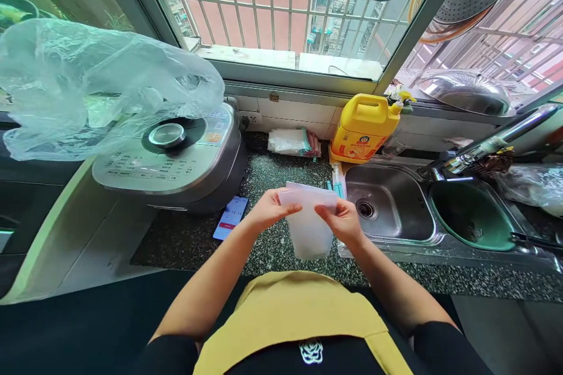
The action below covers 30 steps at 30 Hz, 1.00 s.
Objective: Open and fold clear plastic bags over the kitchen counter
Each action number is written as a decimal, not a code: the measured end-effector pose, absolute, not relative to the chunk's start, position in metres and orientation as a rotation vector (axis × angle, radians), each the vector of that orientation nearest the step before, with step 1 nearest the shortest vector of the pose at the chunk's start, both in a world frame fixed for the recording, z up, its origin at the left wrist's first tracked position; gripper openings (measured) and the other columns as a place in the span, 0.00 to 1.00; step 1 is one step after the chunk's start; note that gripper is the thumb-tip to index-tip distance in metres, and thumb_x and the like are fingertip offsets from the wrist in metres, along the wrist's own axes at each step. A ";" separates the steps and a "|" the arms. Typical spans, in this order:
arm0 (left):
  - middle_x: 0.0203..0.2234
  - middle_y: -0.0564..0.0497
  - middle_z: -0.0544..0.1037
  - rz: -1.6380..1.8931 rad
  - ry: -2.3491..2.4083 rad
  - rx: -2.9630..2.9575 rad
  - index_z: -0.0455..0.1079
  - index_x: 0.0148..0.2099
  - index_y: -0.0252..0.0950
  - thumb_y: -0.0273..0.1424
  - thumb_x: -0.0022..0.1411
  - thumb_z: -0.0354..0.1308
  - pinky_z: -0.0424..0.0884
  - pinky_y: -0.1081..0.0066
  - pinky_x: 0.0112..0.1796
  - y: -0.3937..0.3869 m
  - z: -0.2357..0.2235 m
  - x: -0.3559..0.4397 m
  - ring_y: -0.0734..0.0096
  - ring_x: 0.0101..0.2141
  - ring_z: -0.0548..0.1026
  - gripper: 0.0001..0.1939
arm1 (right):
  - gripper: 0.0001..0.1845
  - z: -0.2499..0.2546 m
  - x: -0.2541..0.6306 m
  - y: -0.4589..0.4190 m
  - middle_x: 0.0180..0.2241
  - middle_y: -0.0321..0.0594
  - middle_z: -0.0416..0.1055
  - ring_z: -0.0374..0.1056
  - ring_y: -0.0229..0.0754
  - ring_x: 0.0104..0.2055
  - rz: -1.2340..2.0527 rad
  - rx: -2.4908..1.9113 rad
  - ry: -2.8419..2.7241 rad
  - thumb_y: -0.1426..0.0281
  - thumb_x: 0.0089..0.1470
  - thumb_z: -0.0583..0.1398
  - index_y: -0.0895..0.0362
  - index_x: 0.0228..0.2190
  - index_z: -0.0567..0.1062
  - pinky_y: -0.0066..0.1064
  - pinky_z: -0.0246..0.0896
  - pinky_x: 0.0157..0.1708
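Observation:
Over the speckled counter, a frosted translucent plastic bag (309,237) hangs between my two hands. My left hand (275,209) pinches its upper left edge with the thumb in front. On the opposite upper edge, my right hand (342,220) grips the same way, thumb toward me. The bag's lower part hangs down flat. Whether its mouth is parted cannot be made out. Just behind my right hand, thin turquoise strips (338,188) lie beside the sink. Left of my left forearm a phone (231,218) with a lit timer screen rests on the counter.
A rice cooker (176,170) stands at the left with a large clear plastic bag (109,82) over it. Against the wall sit stacked plastic bags (288,142) and a yellow jug (366,129). Right is a steel sink (409,199) with a green basin (472,214) and faucet (479,146).

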<state>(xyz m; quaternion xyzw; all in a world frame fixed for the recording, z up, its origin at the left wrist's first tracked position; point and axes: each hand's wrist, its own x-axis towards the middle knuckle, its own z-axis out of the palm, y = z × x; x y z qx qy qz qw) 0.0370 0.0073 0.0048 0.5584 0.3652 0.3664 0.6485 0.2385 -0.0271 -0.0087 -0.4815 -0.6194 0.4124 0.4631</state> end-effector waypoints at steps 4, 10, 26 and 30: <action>0.24 0.48 0.76 0.877 0.938 1.283 0.74 0.31 0.30 0.50 0.48 0.61 0.66 0.72 0.26 0.000 0.003 0.051 0.71 0.25 0.70 0.24 | 0.25 0.020 0.247 -0.016 0.36 0.44 0.74 0.69 0.44 0.36 0.822 -1.164 -1.761 0.50 0.45 0.62 0.57 0.38 0.75 0.35 0.64 0.36; 0.21 0.51 0.71 0.857 0.872 1.689 0.71 0.25 0.32 0.45 0.54 0.57 0.61 0.74 0.26 0.001 0.017 0.059 0.74 0.24 0.66 0.19 | 0.11 0.062 0.246 0.004 0.23 0.39 0.71 0.63 0.38 0.27 0.489 -1.129 -2.331 0.61 0.50 0.62 0.56 0.26 0.75 0.30 0.57 0.29; 0.20 0.51 0.76 0.469 0.906 1.203 0.76 0.27 0.33 0.46 0.44 0.64 0.65 0.73 0.26 -0.007 -0.038 0.034 0.71 0.23 0.68 0.19 | 0.19 0.077 0.268 0.030 0.18 0.35 0.62 0.57 0.34 0.23 0.462 -1.111 -2.184 0.61 0.54 0.57 0.56 0.16 0.67 0.28 0.52 0.23; 0.21 0.52 0.77 0.509 0.971 1.237 0.77 0.27 0.34 0.43 0.44 0.63 0.67 0.71 0.29 -0.013 -0.055 0.031 0.70 0.24 0.70 0.16 | 0.20 0.078 0.270 0.031 0.18 0.35 0.62 0.56 0.34 0.22 0.482 -1.102 -2.196 0.60 0.54 0.57 0.56 0.16 0.66 0.28 0.52 0.24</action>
